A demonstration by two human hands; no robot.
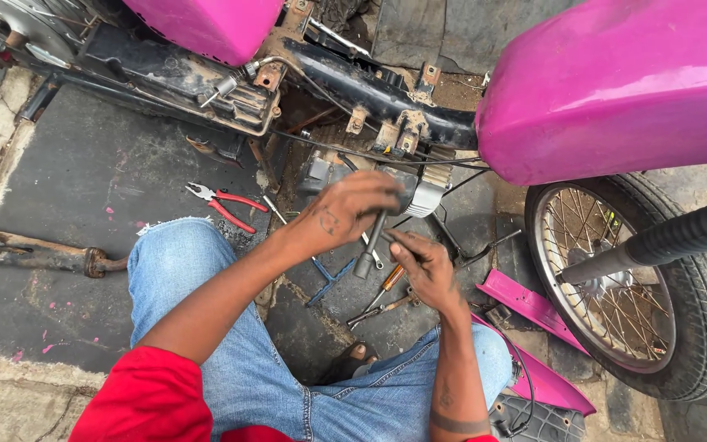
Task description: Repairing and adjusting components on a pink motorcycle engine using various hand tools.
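Left hand (352, 209) closed around the top of a dark grey metal socket tool (367, 250), held upright just below the pink motorcycle's black frame (378, 94), right hand (425, 266) beside it, fingers curled, pinching the tool's lower part, red-handled pliers (227, 203) lying on the dark ground (83, 180) well left, spoked rear wheel (632, 286) at right.

Left hand (352, 211) on socket wrench (367, 250), right hand (425, 266) beside, under pink motorcycle (615, 90).

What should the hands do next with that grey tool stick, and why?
Probably steady the grey socket tool and seat it squarely. The left hand grips its top just below the silver engine part, and the right hand pinches near its lower end, so both look set for lining it up. What it fits onto is hidden.
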